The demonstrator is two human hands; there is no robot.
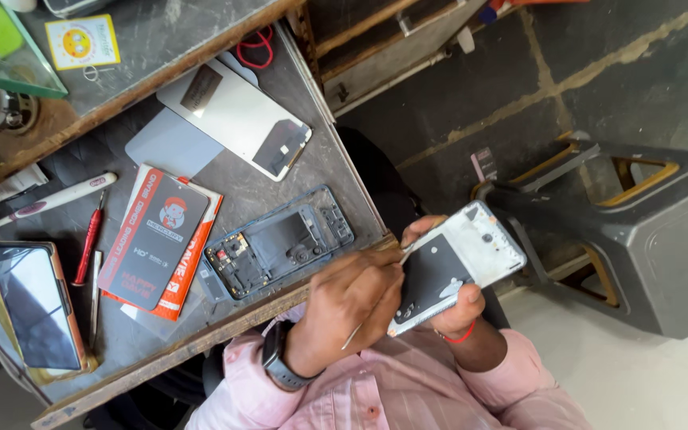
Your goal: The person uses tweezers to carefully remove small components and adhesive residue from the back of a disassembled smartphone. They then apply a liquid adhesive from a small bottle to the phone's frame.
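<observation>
Your right hand (451, 306) is clamped around a phone panel (457, 264), held just off the table (201, 342) edge above your lap. Your left hand (352, 299), a watch (276, 358) on its wrist, pinches a thin tool (376, 306) against the panel. An opened phone frame (280, 243) lies on the table nearby.

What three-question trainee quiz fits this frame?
1. True or false: the left hand holds a thin tool against the phone frame gripped by the right hand.
2. Which wrist bears the watch? A) left B) right
3. What lies on the table nearest the hands?

Key: 1 true; 2 A; 3 the opened phone.
</observation>
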